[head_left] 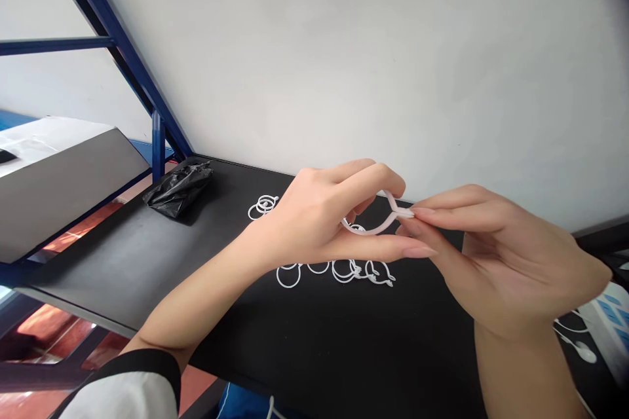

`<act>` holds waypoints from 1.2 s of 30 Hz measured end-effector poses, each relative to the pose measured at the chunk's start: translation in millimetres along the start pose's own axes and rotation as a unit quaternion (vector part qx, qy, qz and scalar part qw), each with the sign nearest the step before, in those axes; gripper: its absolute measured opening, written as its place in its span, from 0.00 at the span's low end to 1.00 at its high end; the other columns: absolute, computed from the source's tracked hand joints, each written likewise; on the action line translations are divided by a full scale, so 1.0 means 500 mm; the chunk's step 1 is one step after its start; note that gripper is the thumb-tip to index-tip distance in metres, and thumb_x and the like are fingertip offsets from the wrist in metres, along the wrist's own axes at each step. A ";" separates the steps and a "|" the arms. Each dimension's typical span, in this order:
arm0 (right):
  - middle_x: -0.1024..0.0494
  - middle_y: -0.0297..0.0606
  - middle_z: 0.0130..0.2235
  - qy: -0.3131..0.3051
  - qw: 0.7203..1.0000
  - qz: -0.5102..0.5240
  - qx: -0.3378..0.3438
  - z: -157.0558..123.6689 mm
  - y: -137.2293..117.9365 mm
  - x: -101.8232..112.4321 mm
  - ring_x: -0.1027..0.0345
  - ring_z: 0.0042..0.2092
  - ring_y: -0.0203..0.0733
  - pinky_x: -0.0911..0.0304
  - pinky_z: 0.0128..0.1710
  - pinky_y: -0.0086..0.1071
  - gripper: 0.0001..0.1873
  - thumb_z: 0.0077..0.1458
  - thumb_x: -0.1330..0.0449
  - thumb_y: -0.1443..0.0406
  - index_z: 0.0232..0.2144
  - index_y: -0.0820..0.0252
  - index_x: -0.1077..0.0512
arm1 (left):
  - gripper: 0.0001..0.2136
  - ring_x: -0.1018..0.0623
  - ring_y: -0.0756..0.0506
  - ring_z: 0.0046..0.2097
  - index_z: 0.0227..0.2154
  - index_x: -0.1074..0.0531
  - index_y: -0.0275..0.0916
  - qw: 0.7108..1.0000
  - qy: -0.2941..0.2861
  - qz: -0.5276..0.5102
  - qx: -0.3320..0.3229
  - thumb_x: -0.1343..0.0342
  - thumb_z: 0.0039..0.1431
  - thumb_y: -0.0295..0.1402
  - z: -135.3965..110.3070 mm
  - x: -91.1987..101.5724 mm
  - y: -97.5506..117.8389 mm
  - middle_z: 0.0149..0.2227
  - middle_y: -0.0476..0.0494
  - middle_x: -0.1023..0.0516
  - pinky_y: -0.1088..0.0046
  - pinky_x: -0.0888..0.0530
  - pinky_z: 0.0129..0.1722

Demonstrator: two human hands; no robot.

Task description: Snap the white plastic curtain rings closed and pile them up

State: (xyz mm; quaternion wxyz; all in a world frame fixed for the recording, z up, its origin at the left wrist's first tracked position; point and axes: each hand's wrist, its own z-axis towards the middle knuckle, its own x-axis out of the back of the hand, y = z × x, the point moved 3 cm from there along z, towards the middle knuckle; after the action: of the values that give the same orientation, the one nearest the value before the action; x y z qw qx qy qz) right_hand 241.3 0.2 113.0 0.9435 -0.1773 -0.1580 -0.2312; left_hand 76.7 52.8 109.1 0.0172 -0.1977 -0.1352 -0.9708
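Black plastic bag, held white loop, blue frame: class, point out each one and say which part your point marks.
Black plastic bag [179,191]: head view, on its crumpled middle.
White loop [376,230]: head view, on its lower curve.
Blue frame [128,62]: head view, on its slanting beam.

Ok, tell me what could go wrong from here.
The right grip pinches only the narrow end of the white loop, so that end might slip free. The loop is held above the black table, so if dropped it could land among the similar white rings lying there and be hard to tell apart. Some of those rings overlap, so they may catch on one another if one is picked up.
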 end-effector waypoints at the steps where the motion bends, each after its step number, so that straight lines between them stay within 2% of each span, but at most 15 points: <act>1: 0.19 0.32 0.32 0.003 1.000 -0.001 0.000 0.000 0.000 0.000 0.26 0.31 0.39 0.33 0.22 0.36 0.22 0.48 0.34 0.82 0.41 0.55 0.22 | 0.18 0.33 0.56 0.23 0.35 0.30 0.36 1.000 0.002 0.002 0.005 0.37 0.57 0.47 0.000 0.001 0.000 0.25 0.54 0.30 0.80 0.35 0.23; 5: 0.19 0.31 0.32 0.009 1.000 -0.009 0.005 0.002 0.002 0.001 0.26 0.31 0.40 0.34 0.22 0.37 0.22 0.47 0.33 0.81 0.40 0.52 0.22 | 0.23 0.30 0.56 0.24 0.43 0.30 0.35 1.000 -0.001 0.010 0.026 0.36 0.55 0.49 0.000 0.005 -0.001 0.24 0.55 0.31 0.81 0.33 0.23; 7: 0.19 0.31 0.32 0.002 1.000 -0.009 0.007 0.002 0.002 0.001 0.26 0.31 0.40 0.33 0.22 0.37 0.23 0.47 0.33 0.81 0.41 0.52 0.22 | 0.22 0.28 0.56 0.25 0.43 0.30 0.35 1.000 -0.003 0.009 0.026 0.37 0.57 0.48 0.000 0.005 0.001 0.26 0.54 0.29 0.82 0.31 0.24; 13: 0.18 0.31 0.31 0.008 1.000 -0.024 0.011 0.003 0.002 0.002 0.25 0.31 0.42 0.31 0.23 0.38 0.22 0.47 0.33 0.80 0.40 0.51 0.21 | 0.16 0.30 0.57 0.25 0.33 0.31 0.36 1.000 -0.003 0.011 0.007 0.36 0.57 0.44 0.002 0.005 0.004 0.28 0.53 0.28 0.82 0.32 0.24; 18: 0.18 0.31 0.31 -0.006 0.999 -0.038 0.030 0.009 0.002 0.005 0.24 0.31 0.42 0.30 0.22 0.37 0.21 0.47 0.32 0.79 0.38 0.50 0.21 | 0.14 0.30 0.58 0.25 0.32 0.33 0.37 0.999 -0.020 0.022 -0.017 0.39 0.60 0.42 0.003 0.005 0.005 0.29 0.53 0.27 0.83 0.33 0.23; 22: 0.19 0.29 0.29 -0.021 0.999 -0.044 0.009 0.016 0.004 0.009 0.25 0.28 0.40 0.31 0.20 0.36 0.20 0.49 0.32 0.77 0.38 0.46 0.21 | 0.13 0.32 0.58 0.24 0.32 0.33 0.37 0.998 -0.014 0.040 -0.042 0.39 0.61 0.40 0.003 0.005 0.005 0.28 0.54 0.27 0.83 0.36 0.21; 24: 0.20 0.30 0.29 -0.024 0.999 -0.044 0.020 0.018 0.002 0.010 0.26 0.27 0.40 0.32 0.20 0.35 0.20 0.48 0.32 0.78 0.38 0.47 0.21 | 0.13 0.33 0.58 0.23 0.31 0.33 0.37 0.998 -0.010 0.049 -0.050 0.38 0.61 0.40 0.003 0.005 0.005 0.27 0.55 0.28 0.83 0.38 0.20; 28: 0.18 0.30 0.29 -0.018 0.997 -0.060 0.050 0.016 -0.002 0.009 0.25 0.27 0.41 0.33 0.17 0.35 0.20 0.48 0.33 0.78 0.37 0.48 0.21 | 0.13 0.35 0.59 0.22 0.31 0.33 0.37 0.997 -0.001 0.058 -0.055 0.39 0.61 0.41 0.004 0.005 0.005 0.25 0.56 0.29 0.82 0.40 0.19; 36: 0.18 0.30 0.30 -0.009 0.996 -0.068 0.055 0.014 -0.003 0.007 0.25 0.26 0.41 0.33 0.16 0.35 0.19 0.49 0.33 0.78 0.37 0.49 0.21 | 0.13 0.35 0.59 0.22 0.30 0.32 0.36 0.997 -0.009 0.059 -0.051 0.38 0.60 0.40 0.006 0.010 0.007 0.25 0.56 0.31 0.84 0.39 0.20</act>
State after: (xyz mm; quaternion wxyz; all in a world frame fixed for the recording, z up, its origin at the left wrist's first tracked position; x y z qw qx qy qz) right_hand 242.0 0.6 120.9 0.9323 -0.1164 -0.1909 -0.2841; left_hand 73.7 50.5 114.7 0.0629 -0.2148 -0.0734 -0.9719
